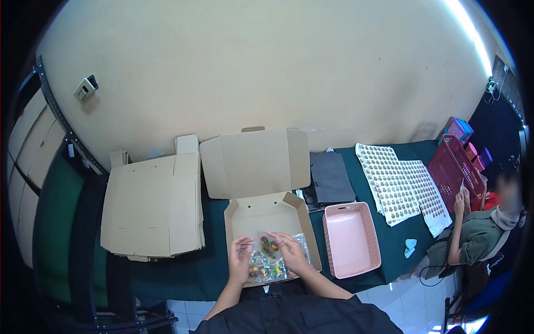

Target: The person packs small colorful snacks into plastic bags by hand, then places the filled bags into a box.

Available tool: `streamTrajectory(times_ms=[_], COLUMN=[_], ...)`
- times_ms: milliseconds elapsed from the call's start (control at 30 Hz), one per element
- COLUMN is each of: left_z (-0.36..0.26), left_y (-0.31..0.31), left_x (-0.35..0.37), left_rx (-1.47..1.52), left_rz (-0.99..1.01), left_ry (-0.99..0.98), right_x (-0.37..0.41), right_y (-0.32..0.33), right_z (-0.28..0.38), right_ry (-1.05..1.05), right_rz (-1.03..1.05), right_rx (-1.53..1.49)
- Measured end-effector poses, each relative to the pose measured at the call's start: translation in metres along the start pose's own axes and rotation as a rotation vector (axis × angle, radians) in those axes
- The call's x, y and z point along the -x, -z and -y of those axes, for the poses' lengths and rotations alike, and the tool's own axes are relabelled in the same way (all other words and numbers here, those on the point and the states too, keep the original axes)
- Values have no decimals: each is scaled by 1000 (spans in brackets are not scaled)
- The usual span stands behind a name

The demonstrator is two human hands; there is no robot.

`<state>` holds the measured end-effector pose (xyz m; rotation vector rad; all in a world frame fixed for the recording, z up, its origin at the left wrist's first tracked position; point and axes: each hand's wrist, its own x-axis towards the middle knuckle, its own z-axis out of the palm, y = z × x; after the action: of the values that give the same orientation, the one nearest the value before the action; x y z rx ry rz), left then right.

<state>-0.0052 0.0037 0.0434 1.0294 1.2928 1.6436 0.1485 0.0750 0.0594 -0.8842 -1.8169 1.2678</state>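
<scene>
Over the front of an open cardboard box [256, 214], a clear plastic bag of small colourful pieces [268, 245] is held up. My right hand [290, 251] grips this bag at its right edge, with thumb and fingers closed on it. My left hand [241, 259] is just left of the bag, its fingers half bent and apart, with nothing visible in them. Below both hands, several more clear bags of red, yellow and green pieces [267, 271] lie in the box. The box's lid [256, 161] stands raised behind it.
Flattened cardboard boxes [150, 206] are stacked on the left. To the right are a pink basket [351, 239], black folders [332, 178], sticker sheets [389, 183], a blue cloth [410, 247] and a dark red crate [453, 172]. A co-worker [478, 239] sits at the far right.
</scene>
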Motion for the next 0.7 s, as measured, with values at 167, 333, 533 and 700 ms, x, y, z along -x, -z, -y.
streamTrajectory(times_ms=[167,333,533,700], left_z=[2,0,11,2], left_y=[-20,-12,-13,-7], left_x=[11,9,9,12], left_rx=[-211,-230,-8,-12], left_rz=[157,208,80,0], left_ry=[59,131,115,311], right_x=[11,16,8,2], right_y=[-31,-39,-33,-25], right_z=[2,-11,3,-32], right_ry=[131,-93,-57,-298], right_rz=[-91,-123,-189,-118], right_rx=[222,-197,11,-290])
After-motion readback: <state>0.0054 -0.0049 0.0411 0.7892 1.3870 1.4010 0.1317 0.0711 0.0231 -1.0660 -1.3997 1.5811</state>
